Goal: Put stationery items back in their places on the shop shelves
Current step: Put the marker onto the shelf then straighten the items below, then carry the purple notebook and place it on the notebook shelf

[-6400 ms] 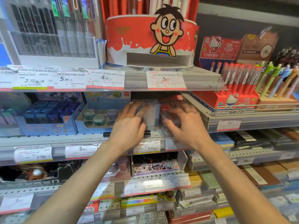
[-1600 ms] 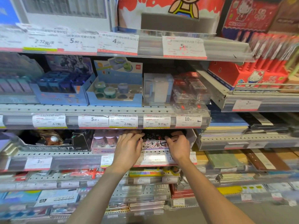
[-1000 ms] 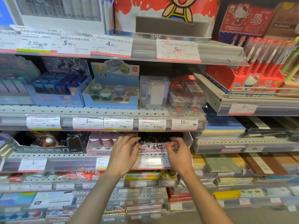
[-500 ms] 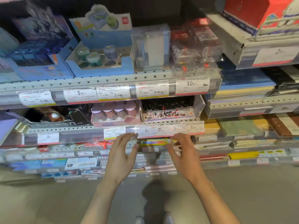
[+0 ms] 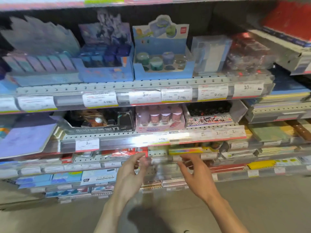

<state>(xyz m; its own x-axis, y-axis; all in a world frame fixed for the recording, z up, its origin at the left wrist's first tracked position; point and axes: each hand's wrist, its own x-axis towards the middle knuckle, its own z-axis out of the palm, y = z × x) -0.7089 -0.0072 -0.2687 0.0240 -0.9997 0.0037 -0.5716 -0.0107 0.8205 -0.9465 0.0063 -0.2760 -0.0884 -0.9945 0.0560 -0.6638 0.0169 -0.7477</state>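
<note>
Both my hands hang in front of the lower shelves with fingers spread and nothing in them. My left hand [image 5: 133, 175] is below a red packet [image 5: 134, 153] on the third shelf. My right hand [image 5: 196, 175] is just under a flat yellow, multicoloured box [image 5: 185, 150]. On the shelf above stand a scribble-printed box of black pens [image 5: 209, 117] and a pink display box of small bottles [image 5: 159, 120]. The picture is blurred by motion.
The top shelf in view holds a blue tray of small round pots [image 5: 161, 64], a clear plastic box [image 5: 211, 53] and red-tagged clear packets [image 5: 247, 54]. Stacked notebooks [image 5: 282, 105] fill the shelves at right. A black display box [image 5: 101, 125] sits left of the pink one. Grey floor [image 5: 252, 202] lies below.
Over the earlier frames both hands dropped from the clear box shelf to the pen box shelf, then lower. Since half a second ago they have sunk a little further and my view has tilted.
</note>
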